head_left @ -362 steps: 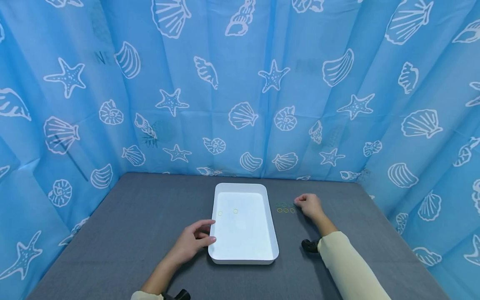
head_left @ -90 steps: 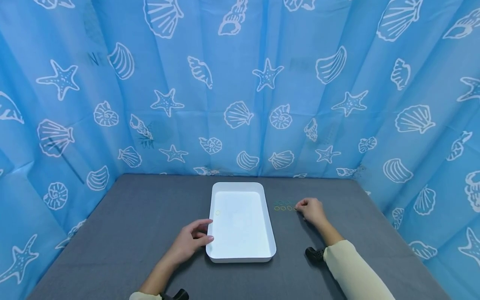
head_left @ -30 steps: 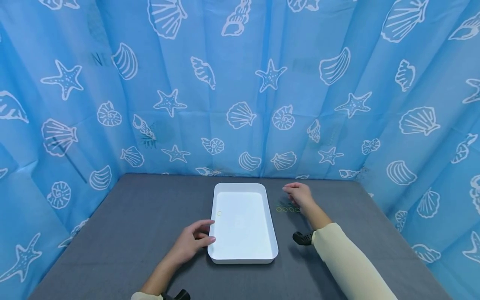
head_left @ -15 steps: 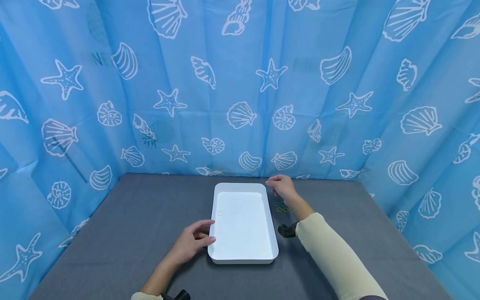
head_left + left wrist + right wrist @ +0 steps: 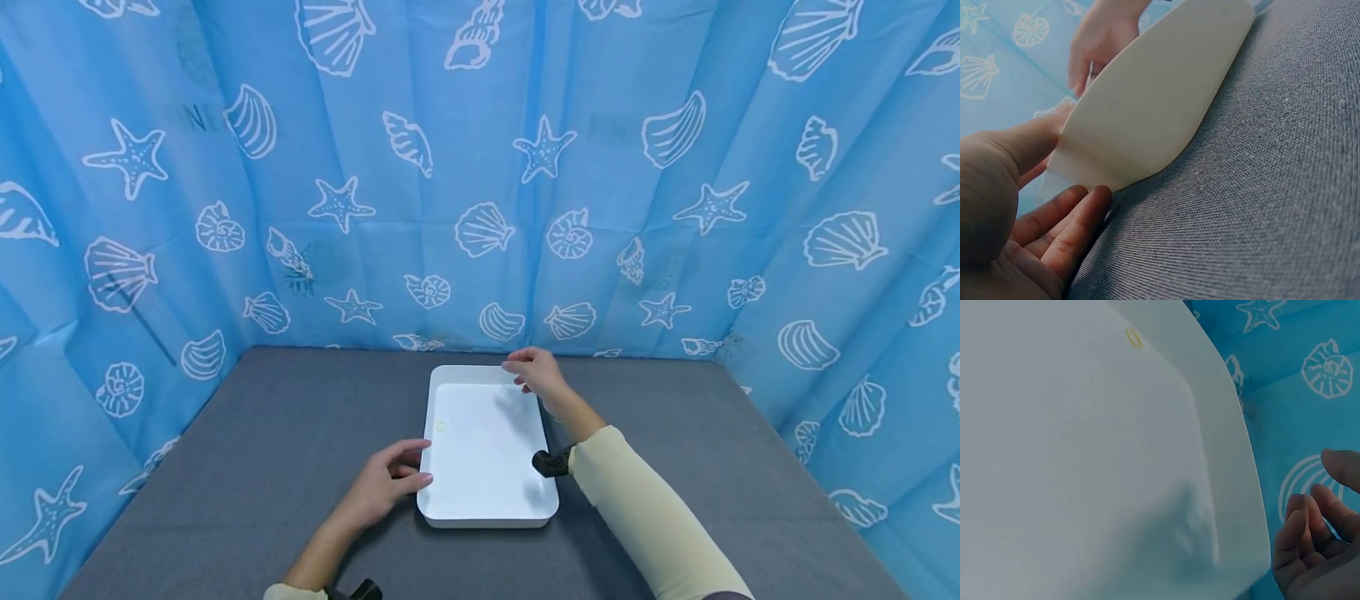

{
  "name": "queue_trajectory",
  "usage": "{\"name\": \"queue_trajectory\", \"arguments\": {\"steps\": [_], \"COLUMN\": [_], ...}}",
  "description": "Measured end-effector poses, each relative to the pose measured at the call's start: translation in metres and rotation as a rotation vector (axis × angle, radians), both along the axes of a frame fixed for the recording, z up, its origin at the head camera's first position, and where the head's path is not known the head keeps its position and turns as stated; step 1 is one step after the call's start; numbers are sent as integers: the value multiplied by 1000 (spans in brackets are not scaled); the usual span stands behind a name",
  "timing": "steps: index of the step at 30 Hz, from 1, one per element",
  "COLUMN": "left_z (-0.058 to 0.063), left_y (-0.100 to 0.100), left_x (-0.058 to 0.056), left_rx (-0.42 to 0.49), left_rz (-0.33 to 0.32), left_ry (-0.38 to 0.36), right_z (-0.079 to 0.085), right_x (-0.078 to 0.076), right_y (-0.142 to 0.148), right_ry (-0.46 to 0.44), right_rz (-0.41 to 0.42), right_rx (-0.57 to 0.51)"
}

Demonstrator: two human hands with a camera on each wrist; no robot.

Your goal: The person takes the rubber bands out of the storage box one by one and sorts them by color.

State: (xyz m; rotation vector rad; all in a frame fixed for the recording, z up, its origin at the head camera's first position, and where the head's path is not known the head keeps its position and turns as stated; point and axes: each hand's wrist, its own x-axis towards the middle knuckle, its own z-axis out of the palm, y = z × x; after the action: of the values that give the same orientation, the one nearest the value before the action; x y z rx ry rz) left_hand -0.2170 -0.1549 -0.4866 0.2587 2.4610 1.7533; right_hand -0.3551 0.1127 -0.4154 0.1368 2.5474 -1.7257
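A shallow white tray lies lengthwise before me. My left hand grips its left side, thumb and index finger at the rim; in the left wrist view the fingertips meet the outer wall. One thin yellow ring lies inside the tray near the left wall, and the same ring shows in the right wrist view. Over the far right corner hangs my right hand. Its fingers are loosely bent, thumb apart from them, with nothing visible between them in the right wrist view.
Grey cloth covers the table on both sides of the tray. The blue shell-patterned curtain rises along the back and sides. My right sleeve and forearm hide most of the small rings laid out right of the tray.
The right hand has moved left from the rings on the cloth to the tray's far right corner. Twelve seconds ago two yellow rings lay in the tray. The left hand stays in place.
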Motion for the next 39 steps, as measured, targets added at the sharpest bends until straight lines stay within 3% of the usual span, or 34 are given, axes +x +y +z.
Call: {"name": "queue_trajectory", "arguments": {"steps": [13, 22, 30, 39], "left_z": [3, 3, 2, -1], "left_y": [1, 1, 0, -1], "left_x": [0, 0, 1, -2], "left_rx": [-15, -18, -5, 8], "left_rz": [7, 6, -9, -20], "left_ry": [-23, -24, -28, -12], "right_z": [-17, -30, -38, -35], "right_x": [6, 11, 18, 24], "right_y": [-26, -44, -56, -62], "right_ry": [132, 100, 24, -7], "right_rz": [96, 133, 328, 505], "right_rx": [72, 135, 149, 180]}}
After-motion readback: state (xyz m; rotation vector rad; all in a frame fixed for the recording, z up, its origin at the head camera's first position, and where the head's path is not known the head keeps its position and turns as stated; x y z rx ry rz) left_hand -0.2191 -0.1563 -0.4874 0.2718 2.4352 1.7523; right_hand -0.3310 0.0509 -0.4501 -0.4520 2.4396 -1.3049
